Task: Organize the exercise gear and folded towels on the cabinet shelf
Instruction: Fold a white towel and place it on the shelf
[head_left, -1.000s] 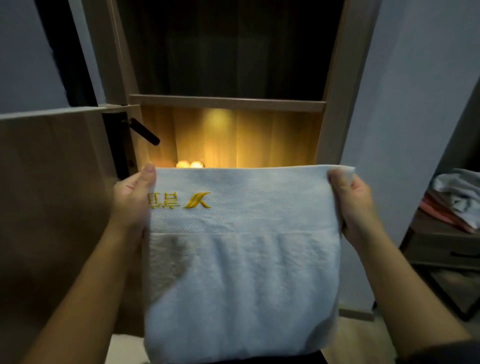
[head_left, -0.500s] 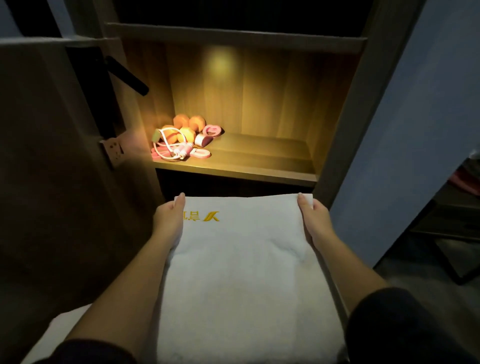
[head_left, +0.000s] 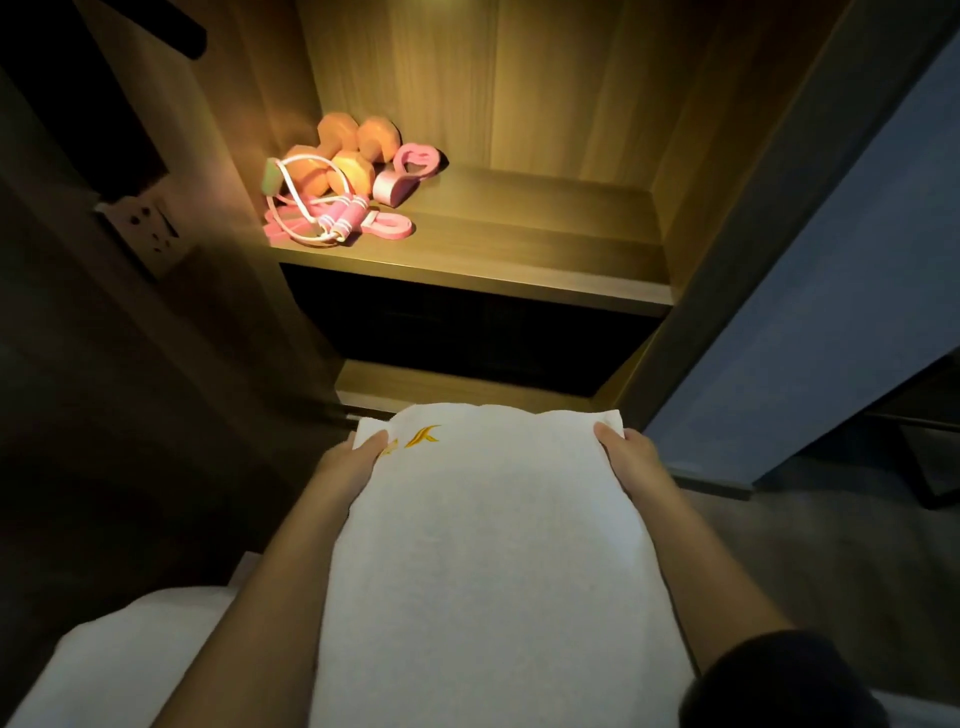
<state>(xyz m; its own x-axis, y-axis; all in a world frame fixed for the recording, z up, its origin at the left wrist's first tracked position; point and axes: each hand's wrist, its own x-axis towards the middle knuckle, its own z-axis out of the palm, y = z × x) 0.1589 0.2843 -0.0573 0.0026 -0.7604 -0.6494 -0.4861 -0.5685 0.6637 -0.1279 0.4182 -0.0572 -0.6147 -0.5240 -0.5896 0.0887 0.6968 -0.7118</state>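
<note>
the lit shelf (head_left: 519, 249) lies bare on its right and middle, with dumbbells (head_left: 358, 143) and jump rope (head_left: 322, 218) crowding the left corner.

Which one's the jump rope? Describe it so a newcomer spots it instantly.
Find the lit wooden cabinet shelf; the exercise gear is piled at its left end. The jump rope lies at the front of that pile, ahead of the orange dumbbells. Only it has a thin white cord looping over the pile, ending in two pink handles side by side.

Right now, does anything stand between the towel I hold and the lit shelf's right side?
Nothing visible does. The exercise gear lies at the left of the shelf, well aside from the towel.
</note>
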